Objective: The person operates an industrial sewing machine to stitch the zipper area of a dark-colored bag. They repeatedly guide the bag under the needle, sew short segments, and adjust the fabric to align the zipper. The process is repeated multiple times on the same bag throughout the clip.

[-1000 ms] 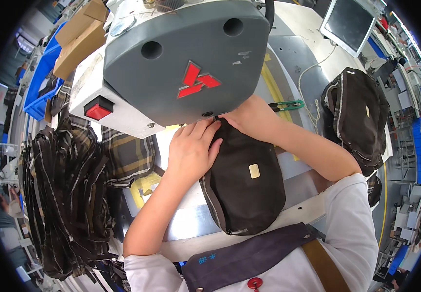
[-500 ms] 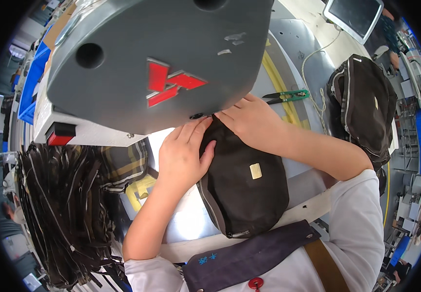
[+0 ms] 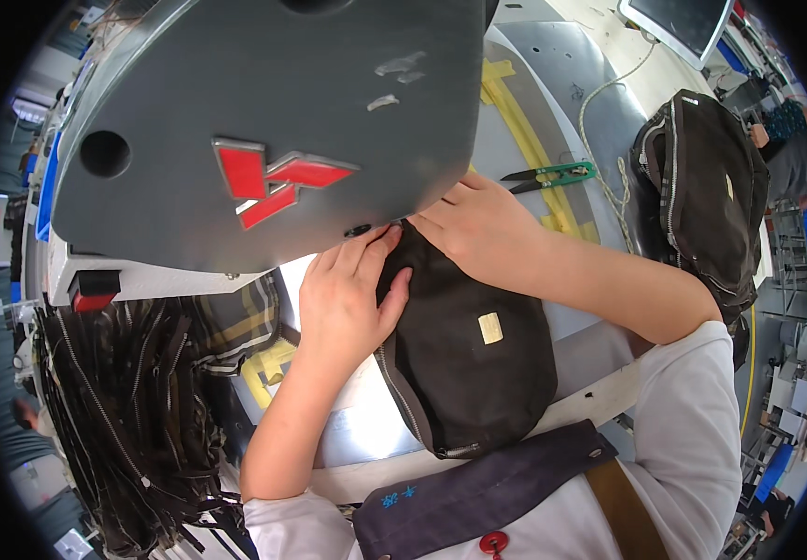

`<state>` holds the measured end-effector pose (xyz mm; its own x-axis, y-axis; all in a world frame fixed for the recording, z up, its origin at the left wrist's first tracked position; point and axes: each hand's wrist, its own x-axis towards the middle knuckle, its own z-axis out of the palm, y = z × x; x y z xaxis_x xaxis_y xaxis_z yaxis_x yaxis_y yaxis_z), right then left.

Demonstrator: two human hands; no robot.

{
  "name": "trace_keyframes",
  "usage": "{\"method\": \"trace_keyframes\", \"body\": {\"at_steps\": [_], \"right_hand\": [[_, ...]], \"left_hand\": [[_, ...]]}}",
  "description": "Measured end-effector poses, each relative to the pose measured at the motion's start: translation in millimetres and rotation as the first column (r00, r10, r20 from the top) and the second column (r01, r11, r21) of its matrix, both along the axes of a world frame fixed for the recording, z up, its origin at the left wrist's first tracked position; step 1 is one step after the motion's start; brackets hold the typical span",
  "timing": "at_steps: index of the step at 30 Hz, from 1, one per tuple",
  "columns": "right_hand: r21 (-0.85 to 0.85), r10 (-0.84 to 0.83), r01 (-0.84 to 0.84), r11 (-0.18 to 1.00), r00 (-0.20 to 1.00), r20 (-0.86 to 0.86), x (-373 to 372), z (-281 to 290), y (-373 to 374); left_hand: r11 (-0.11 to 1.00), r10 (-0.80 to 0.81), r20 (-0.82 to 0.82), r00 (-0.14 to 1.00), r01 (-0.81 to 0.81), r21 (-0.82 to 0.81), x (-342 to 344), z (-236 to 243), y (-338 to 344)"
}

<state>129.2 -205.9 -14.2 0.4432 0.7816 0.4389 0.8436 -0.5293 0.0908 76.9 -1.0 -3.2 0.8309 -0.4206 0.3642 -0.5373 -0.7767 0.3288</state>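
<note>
A dark fabric bag (image 3: 464, 373) with a zipper along its left side and a pale tag lies beneath my hands, its top end under a grey machine head (image 3: 329, 112) with a red emblem. My left hand (image 3: 347, 294) rests on the bag's upper left, fingers laid forward and thumb apart. To its right, my right hand (image 3: 483, 233) lies over the upper bag with fingers spread and slightly bent; some fingertips are hidden at the machine's edge. Green-handled thread snips (image 3: 571, 174) lie just beyond it on the plate.
At left are a pile of dark zippered pieces (image 3: 124, 392) and plaid fabric (image 3: 236, 317). Another dark bag (image 3: 716, 196) sits at right, below a tablet screen (image 3: 674, 23) with a cord. A person (image 3: 786, 149) is at the far right.
The view has shifted, so the machine head fills more of the upper left. Both hands stay on the bag, with slight finger movement. A person has come into view at far right.
</note>
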Motion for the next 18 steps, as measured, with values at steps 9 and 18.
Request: {"method": "trace_keyframes", "body": {"at_steps": [9, 18], "right_hand": [[0.010, -0.015, 0.015, 1.000, 1.000, 0.006, 0.1, -0.4, -0.2], [0.014, -0.024, 0.024, 1.000, 0.999, 0.022, 2.0, -3.9, 0.8]], "left_hand": [[1.000, 0.005, -0.014, 1.000, -0.005, -0.026, 0.8, -1.1, 2.3], [1.000, -0.010, -0.022, 1.000, 0.010, -0.012, 1.3, 0.8, 3.5]]}}
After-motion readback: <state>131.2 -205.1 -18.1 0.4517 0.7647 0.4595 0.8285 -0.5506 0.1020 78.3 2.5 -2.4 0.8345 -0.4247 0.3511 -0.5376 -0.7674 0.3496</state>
